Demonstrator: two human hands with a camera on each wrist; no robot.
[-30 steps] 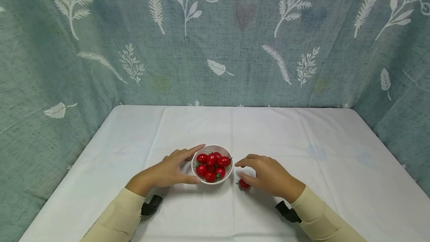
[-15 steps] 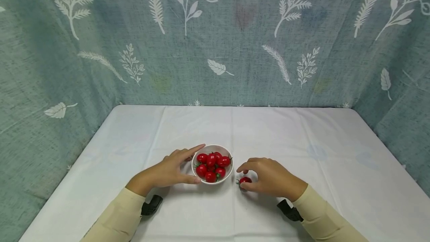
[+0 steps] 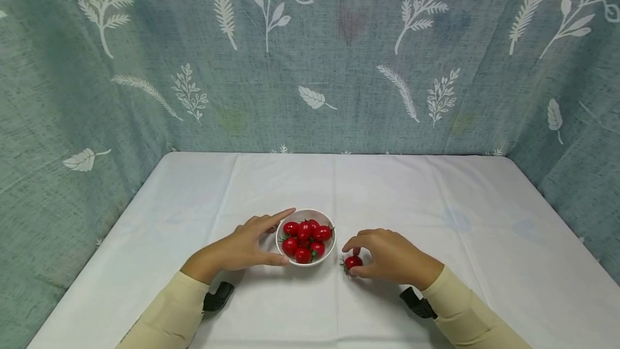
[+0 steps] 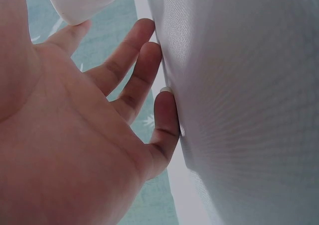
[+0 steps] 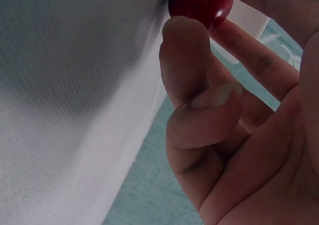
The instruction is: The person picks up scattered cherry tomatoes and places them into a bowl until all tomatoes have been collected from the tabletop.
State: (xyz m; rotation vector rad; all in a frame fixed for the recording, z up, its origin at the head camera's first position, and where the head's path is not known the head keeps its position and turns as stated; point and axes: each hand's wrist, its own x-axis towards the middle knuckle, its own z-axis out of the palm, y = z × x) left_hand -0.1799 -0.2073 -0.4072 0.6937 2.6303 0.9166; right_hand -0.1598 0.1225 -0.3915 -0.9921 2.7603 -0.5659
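A small white bowl [image 3: 308, 265] stands mid-table with several red cherry tomatoes [image 3: 303, 255] in it. My left hand [image 3: 244, 245] lies against its left side, index finger along the far rim and thumb at the near rim. In the left wrist view, the left index finger [image 4: 75, 36] meets the bowl's bottom edge, while the other fingers rest loosely at the tablecloth. Just right of the bowl, a single cherry tomato [image 3: 353, 263] with green sepals sits on the cloth. My right hand [image 3: 392, 256] pinches it between thumb and curled fingers; the right wrist view shows the tomato [image 5: 202, 3] at its fingertips.
A white cloth [image 3: 436, 193] covers the table. Behind and at both sides hangs a green-blue curtain [image 3: 339, 106] with white leaf prints. Each wrist wears a black strap, and both sleeves are cream.
My right hand has dropped slightly toward the single tomato and its fingers have closed round it. The left hand and the bowl stay where they were.
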